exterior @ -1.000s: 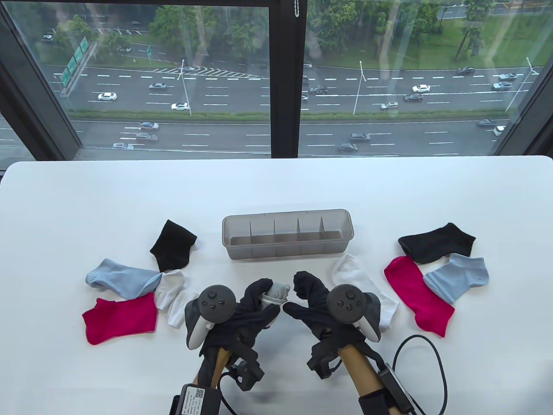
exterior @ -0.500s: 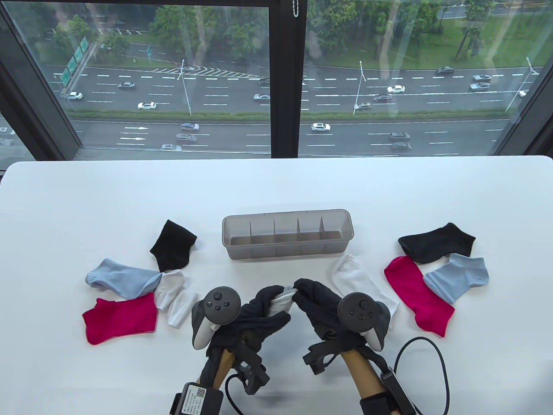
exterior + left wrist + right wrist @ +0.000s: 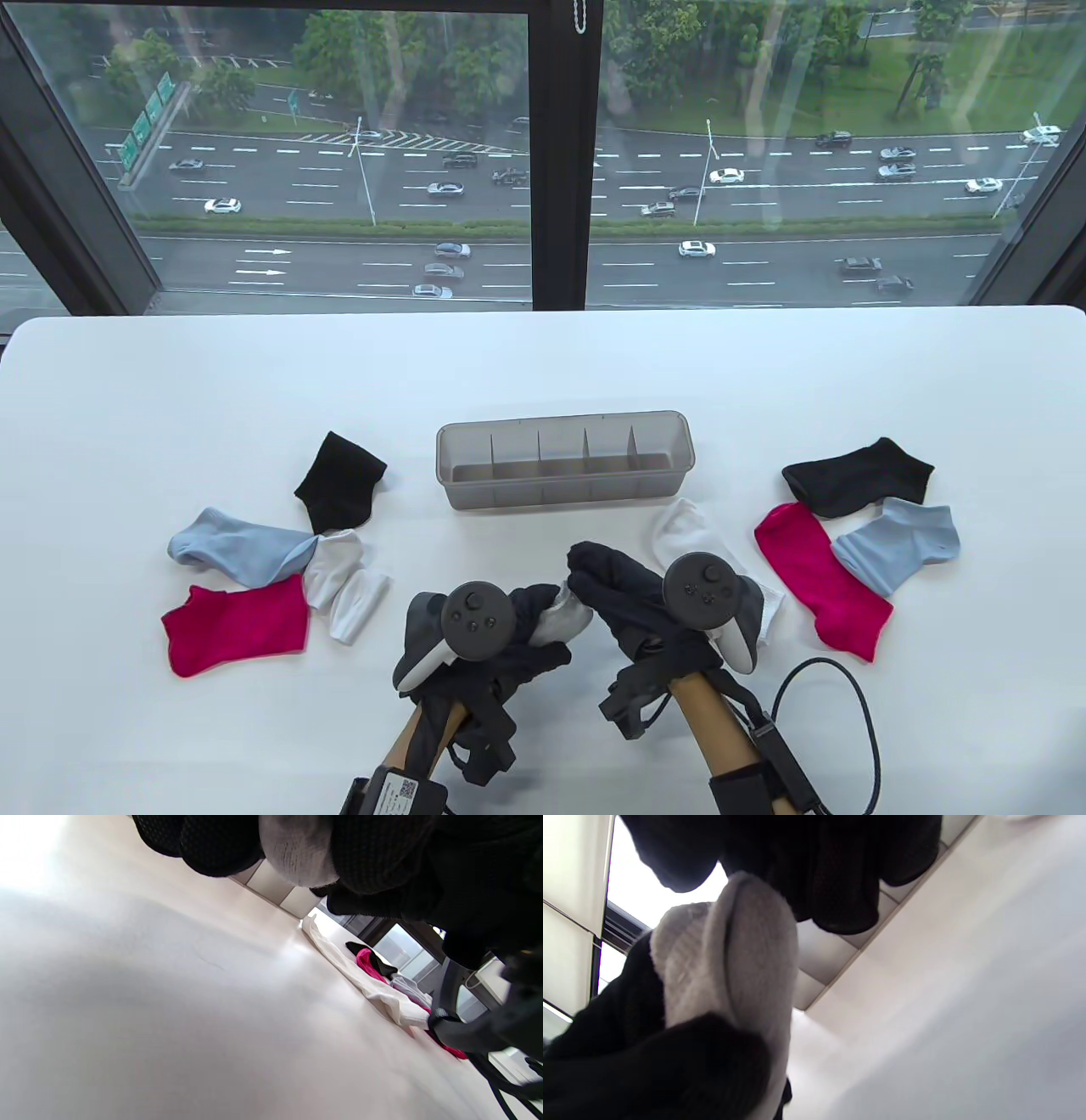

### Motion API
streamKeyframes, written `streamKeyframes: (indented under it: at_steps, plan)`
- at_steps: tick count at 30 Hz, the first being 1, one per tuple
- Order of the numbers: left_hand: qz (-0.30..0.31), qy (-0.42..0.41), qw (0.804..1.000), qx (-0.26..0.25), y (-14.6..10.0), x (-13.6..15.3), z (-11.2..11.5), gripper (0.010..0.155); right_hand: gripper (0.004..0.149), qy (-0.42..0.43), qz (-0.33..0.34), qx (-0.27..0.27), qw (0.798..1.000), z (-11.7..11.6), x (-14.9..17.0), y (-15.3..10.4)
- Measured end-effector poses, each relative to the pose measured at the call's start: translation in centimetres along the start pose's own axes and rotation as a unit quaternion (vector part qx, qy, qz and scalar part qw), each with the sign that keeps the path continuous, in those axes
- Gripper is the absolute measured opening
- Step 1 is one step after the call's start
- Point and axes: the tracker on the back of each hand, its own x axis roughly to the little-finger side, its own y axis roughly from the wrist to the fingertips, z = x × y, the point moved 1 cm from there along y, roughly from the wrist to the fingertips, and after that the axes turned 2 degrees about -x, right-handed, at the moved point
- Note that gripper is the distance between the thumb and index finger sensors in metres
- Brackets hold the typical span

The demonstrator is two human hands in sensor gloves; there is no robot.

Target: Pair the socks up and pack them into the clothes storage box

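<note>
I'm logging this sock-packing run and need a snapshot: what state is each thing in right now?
storage box: upright, open, all compartments empty.
grey sock bundle: rolled up, held off the table.
left hand: grips the bundle.
right hand: fingers curled at the bundle's top.
left socks: four, lying loose, unpaired.
right socks: four, lying loose, unpaired.

Your right hand's gloved fingers [image 3: 840, 878] hang in from the top, curled just above a rolled grey sock bundle [image 3: 734, 963]. Your left hand [image 3: 649, 1065] grips that bundle from below at the lower left. The white table [image 3: 967, 1005] fills the right side.
</note>
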Motion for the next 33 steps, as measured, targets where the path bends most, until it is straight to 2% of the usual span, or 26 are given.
streamKeyframes:
  at_steps: [1, 2, 4, 5, 6, 7, 9, 11, 12, 13, 15, 17, 19, 22, 25, 28, 30, 31, 33]
  plan:
    - [0.002, -0.004, 1.000, -0.011, 0.0, 0.0, -0.1, 0.066, 0.075, -0.016, -0.010, -0.042, 0.999, -0.5, 0.1, 0.0]
    - [0.006, -0.009, 1.000, -0.017, -0.1, -0.1, -0.3, 0.066, 0.073, -0.032, -0.013, -0.067, 0.997, -0.9, 0.2, 0.0]
    - [0.002, -0.012, 1.000, -0.021, -0.2, 0.1, -0.5, 0.063, 0.060, -0.040, -0.007, -0.041, 0.998, -0.9, 0.3, 0.1]
    - [0.002, -0.040, 0.999, -0.036, -0.3, 0.6, -0.8, 0.055, 0.053, -0.022, -0.013, -0.055, 0.998, -0.9, 0.3, 0.3]
    - [-0.005, -0.082, 0.994, -0.073, -0.5, 1.0, -1.4, 0.042, 0.050, -0.014, -0.013, -0.070, 0.997, -0.7, 0.5, 0.2]
    - [-0.008, -0.099, 0.990, -0.104, -0.6, 1.1, -1.9, 0.041, 0.048, -0.002, -0.005, -0.077, 0.997, -0.6, 0.8, 0.2]
    - [-0.007, -0.077, 0.990, -0.120, -0.8, 1.0, -2.3, 0.043, 0.047, 0.053, -0.011, -0.087, 0.995, -0.7, 0.7, 0.3]
    - [-0.009, -0.074, 0.990, -0.120, -0.7, 0.8, -2.2, 0.049, 0.045, 0.048, -0.005, -0.077, 0.996, -0.7, 0.8, 0.3]
    - [-0.013, -0.072, 0.991, -0.109, -0.7, 0.9, -2.2, 0.059, 0.046, 0.042, -0.002, -0.066, 0.997, -0.6, 0.8, 0.2]
    - [-0.010, -0.075, 0.993, -0.088, -0.6, 0.9, -2.0, 0.071, 0.048, 0.043, 0.004, -0.052, 0.998, -0.6, 0.7, 0.1]
    - [-0.027, -0.060, 0.997, -0.033, -0.5, 0.9, -1.4, 0.085, 0.054, 0.046, 0.016, -0.033, 0.998, -0.5, 0.3, 0.0]
    - [-0.026, -0.038, 0.997, -0.061, -0.4, 0.7, -1.3, 0.058, 0.059, 0.038, 0.024, -0.044, 0.998, -0.8, -0.1, 0.0]
    - [-0.038, -0.040, 0.992, -0.111, -0.5, 0.8, -1.8, 0.045, 0.058, 0.014, 0.020, -0.027, 0.999, -0.7, 0.2, 0.1]
    - [-0.027, -0.107, 0.988, -0.108, -0.5, 1.4, -2.0, 0.043, 0.052, 0.054, 0.018, -0.029, 0.998, 0.0, 0.4, 0.1]
    - [-0.036, -0.174, 0.977, -0.118, -0.6, 1.9, -1.9, 0.046, 0.050, 0.035, 0.028, -0.027, 0.999, 0.7, 0.1, 0.0]
    - [-0.045, -0.122, 0.972, -0.198, -1.1, 0.9, -2.3, 0.045, 0.050, 0.043, 0.022, -0.015, 0.999, 1.5, -0.6, -0.3]
    - [-0.049, -0.083, 0.968, -0.231, -1.3, 0.7, -2.7, 0.041, 0.051, 0.023, 0.016, -0.001, 1.000, 2.4, -0.8, -0.3]
    - [-0.051, -0.071, 0.968, -0.236, -1.3, 0.7, -2.8, 0.039, 0.052, 0.017, 0.011, 0.001, 1.000, 2.9, -0.8, -0.3]
    - [-0.068, 0.001, 0.966, -0.249, -1.5, 0.7, -3.1, 0.039, 0.052, -0.002, -0.001, 0.046, 0.999, 4.6, -0.9, -0.5]
